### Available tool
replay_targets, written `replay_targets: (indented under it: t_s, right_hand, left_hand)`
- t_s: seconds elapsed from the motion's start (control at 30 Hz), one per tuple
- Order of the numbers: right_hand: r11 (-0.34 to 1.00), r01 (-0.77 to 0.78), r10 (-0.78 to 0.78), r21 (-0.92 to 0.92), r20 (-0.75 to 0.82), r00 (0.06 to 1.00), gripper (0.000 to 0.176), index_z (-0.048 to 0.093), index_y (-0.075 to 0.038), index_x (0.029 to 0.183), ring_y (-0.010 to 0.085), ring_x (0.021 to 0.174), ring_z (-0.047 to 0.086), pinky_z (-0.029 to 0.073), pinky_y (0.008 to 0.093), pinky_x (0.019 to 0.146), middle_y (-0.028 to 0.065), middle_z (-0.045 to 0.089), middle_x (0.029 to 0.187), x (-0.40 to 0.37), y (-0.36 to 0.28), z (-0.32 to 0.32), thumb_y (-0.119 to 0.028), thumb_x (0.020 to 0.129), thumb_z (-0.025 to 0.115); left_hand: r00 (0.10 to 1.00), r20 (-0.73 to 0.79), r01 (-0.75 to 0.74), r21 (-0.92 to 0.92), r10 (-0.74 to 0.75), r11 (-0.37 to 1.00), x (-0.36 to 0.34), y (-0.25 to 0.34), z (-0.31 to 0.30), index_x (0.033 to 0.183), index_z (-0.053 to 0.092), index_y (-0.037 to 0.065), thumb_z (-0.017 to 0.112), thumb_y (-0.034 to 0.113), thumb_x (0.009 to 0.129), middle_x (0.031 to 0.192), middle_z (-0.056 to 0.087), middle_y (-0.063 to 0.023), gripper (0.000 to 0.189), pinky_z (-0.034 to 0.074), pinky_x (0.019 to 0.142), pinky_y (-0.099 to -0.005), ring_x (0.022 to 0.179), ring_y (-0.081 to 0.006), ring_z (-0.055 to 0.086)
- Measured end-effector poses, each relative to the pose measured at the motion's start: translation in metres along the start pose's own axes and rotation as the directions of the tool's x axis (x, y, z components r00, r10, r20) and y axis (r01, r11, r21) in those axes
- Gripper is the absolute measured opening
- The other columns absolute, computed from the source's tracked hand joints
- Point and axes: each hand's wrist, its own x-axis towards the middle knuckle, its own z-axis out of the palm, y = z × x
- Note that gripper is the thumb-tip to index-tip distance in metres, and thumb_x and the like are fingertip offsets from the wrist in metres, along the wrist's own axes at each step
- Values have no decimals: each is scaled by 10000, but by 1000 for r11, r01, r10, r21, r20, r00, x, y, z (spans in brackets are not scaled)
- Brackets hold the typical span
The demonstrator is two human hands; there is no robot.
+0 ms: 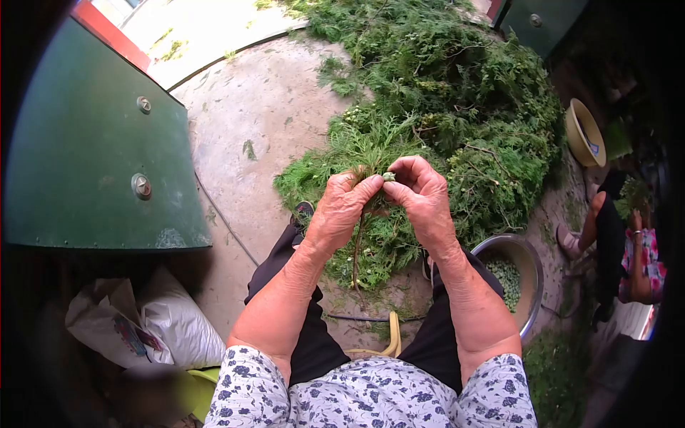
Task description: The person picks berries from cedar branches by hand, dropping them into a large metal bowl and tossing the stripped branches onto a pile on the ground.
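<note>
My left hand (341,203) is closed on a green sprig (371,146) with a thin brown stem hanging below it. Thumb and finger of my right hand (421,196) pinch a small pale green cone (388,177) right beside my left fingertips. Both hands are nearly touching, above the near edge of a large pile of green branches (464,114). Low on the right, next to my knee, a metal basin (531,274) holds many small green cones (505,279).
Green metal doors (93,143) stand on the left, with white sacks (178,321) below them. A cable (228,227) crosses the concrete floor (257,93). At the right sits another person (638,264) holding a sprig, near a yellowish basin (585,134).
</note>
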Motion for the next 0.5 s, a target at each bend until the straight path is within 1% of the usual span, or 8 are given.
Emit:
replay_targets:
  t_s: [0.07,0.13,0.27,0.33,0.37,0.4,0.43,0.5]
  right_hand:
    - [998,-53,53,36,19,998,178,553,-8,925,58,711,546,473,209,633,0,577,790,0,-3,1,19,765,627]
    - [998,-56,54,17,97,994,147,565,-10,922,48,680,535,457,197,601,-12,570,754,1,-5,1,-15,788,624]
    - [993,-111,116,-43,128,985,106,572,-6,889,48,629,519,437,191,576,-20,560,714,2,-5,-6,-70,820,619]
    - [918,-263,195,298,238,951,122,559,-4,886,58,611,513,420,193,561,-11,550,722,5,-4,-10,-109,845,605]
    - [918,-261,193,299,240,952,122,559,-4,886,58,611,513,420,193,561,-11,550,722,5,-5,-10,-109,845,605]
    - [886,-249,179,391,208,962,117,550,-9,897,72,615,518,423,203,562,1,548,731,4,-8,-10,-104,849,596]
    - [846,-232,168,481,174,970,113,540,-13,908,86,619,523,425,212,562,13,546,740,4,-11,-10,-100,852,587]
    - [830,-229,181,509,142,973,122,526,-20,946,100,650,538,426,224,551,31,544,756,5,-17,-13,-91,858,574]
  left_hand:
    - [998,0,-61,164,62,984,1,-3,-2,973,570,-31,515,112,907,857,603,-51,166,523,608,-252,746,-119,592]
    - [998,2,-66,190,66,980,0,-7,-3,979,571,-23,520,110,904,850,603,-41,161,513,596,-240,729,-104,582]
    - [992,-34,-104,305,120,947,-4,-8,-1,989,582,10,526,91,896,844,604,-8,135,474,560,-206,681,-64,547]
    - [990,-87,-89,241,113,966,-5,-4,3,985,586,16,522,80,895,843,603,2,128,464,556,-200,673,-55,537]
    - [985,-142,-74,174,100,982,-6,-1,5,981,591,22,518,68,893,842,602,11,123,453,551,-194,666,-46,528]
    - [984,-171,-15,164,43,986,-7,3,5,1001,593,18,511,41,886,881,613,2,143,466,620,-208,722,-55,543]
    - [984,-169,-19,167,47,986,-6,2,4,1001,593,18,511,41,886,881,613,2,143,466,620,-208,722,-55,543]
    - [962,-195,-173,105,190,979,-2,-6,3,993,591,23,516,48,872,865,607,25,145,451,618,-201,726,-29,515]
